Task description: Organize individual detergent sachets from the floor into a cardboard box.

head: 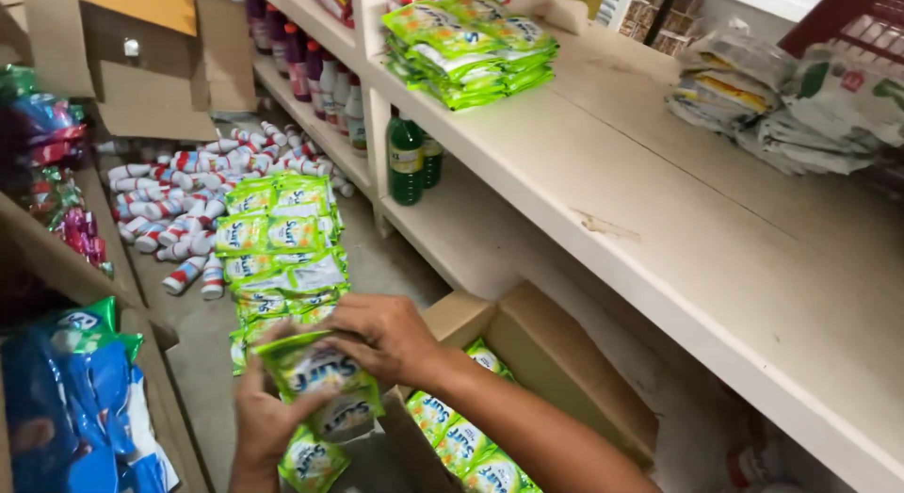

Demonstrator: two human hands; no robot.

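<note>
Green and yellow glossy plastic sachets (320, 380), a small flat stack of soft crinkly packets with a blue logo patch, sit in both my hands low in the middle of view, above the floor. My left hand (264, 418) cups the stack from below, fingers (315, 406) curled up round its lower edge. My right hand (381, 335) lies over the top, fingers closed on the upper edge, so the stack is pinched between the two hands.

Just right of the hands, an open brown cardboard box (556, 361) with stiff matte flaps holds more of the same sachets standing in a row. Behind the hands, a long pile of matching green sachets (282, 239) runs along the grey concrete floor (202, 347). Further back, white plastic bottles with red caps (179, 210) lie scattered. On the cream painted wooden shelf (659, 210) at right, another green sachet stack (471, 46) and grey crumpled packets (782, 102). Dark green bottle (406, 161) stands on the lower shelf.
</note>
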